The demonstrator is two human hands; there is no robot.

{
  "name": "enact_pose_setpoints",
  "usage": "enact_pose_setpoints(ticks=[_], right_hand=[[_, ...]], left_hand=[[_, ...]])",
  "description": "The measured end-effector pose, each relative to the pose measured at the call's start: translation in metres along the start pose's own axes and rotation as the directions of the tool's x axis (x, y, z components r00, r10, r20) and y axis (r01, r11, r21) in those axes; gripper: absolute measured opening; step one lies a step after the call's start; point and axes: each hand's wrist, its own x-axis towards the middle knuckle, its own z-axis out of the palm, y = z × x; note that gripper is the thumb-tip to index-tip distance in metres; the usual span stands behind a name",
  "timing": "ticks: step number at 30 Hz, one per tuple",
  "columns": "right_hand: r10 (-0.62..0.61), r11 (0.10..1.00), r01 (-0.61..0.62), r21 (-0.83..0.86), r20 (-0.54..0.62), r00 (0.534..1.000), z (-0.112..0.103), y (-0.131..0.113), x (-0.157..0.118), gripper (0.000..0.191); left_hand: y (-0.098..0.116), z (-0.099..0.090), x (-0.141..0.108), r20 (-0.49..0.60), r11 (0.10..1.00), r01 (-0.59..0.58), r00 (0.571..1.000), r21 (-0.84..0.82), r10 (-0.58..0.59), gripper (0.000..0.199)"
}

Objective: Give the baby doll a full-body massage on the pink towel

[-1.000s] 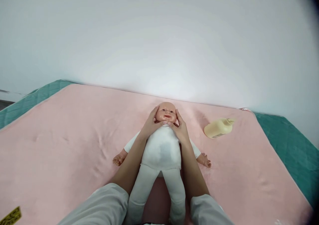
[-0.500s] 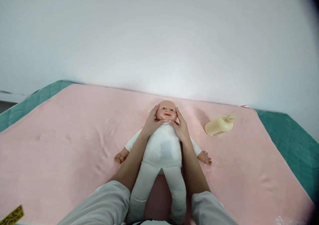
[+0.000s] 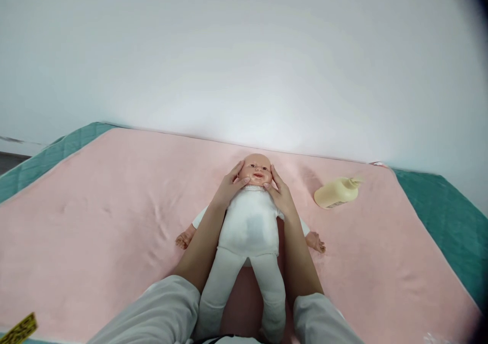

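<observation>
A baby doll (image 3: pixel 249 222) with a white cloth body lies on its back, its head toward the wall and its legs toward me. My left hand (image 3: pixel 231 184) cups the left side of its head, the thumb on the lower cheek. On the other side, my right hand (image 3: pixel 281 191) holds the head in the same way, fingers along the cheek and thumb by the jaw. Both forearms run alongside the doll's body, over its spread arms. A bluish-grey patch shows on its belly.
A pale yellow pump bottle (image 3: pixel 336 192) lies tilted on the pink blanket (image 3: pixel 95 222), to the right of the doll. Green quilted fabric (image 3: pixel 446 217) shows beyond the blanket's edges. Behind rises a white wall (image 3: pixel 244 54). A yellow-and-black strip (image 3: pixel 21 329) is at the lower left.
My thumbs have moved apart, from close together under the doll's chin outward to the two sides of its jaw. Both hands stay on the head.
</observation>
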Motion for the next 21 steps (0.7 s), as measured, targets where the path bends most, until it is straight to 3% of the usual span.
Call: enact_pose_setpoints(ticks=[9, 13, 21], right_hand=[[-0.013, 0.999, 0.016, -0.047, 0.063, 0.998, -0.0054, 0.0005, -0.0018, 0.08], [-0.022, 0.999, 0.024, -0.044, 0.055, 0.998, -0.0039, -0.0013, -0.0025, 0.079], [-0.035, 0.995, 0.04, -0.095, 0.05, 0.998, -0.0026, -0.0068, -0.003, 0.078]], left_hand=[[0.0019, 0.0046, -0.0003, -0.046, 0.954, 0.113, 0.99, -0.276, -0.13, 0.072], [0.0031, 0.0058, -0.0009, -0.064, 0.958, 0.108, 0.99, -0.265, -0.129, 0.068], [0.0036, 0.006, -0.0008, -0.036, 0.988, 0.04, 0.998, -0.147, -0.046, 0.081]])
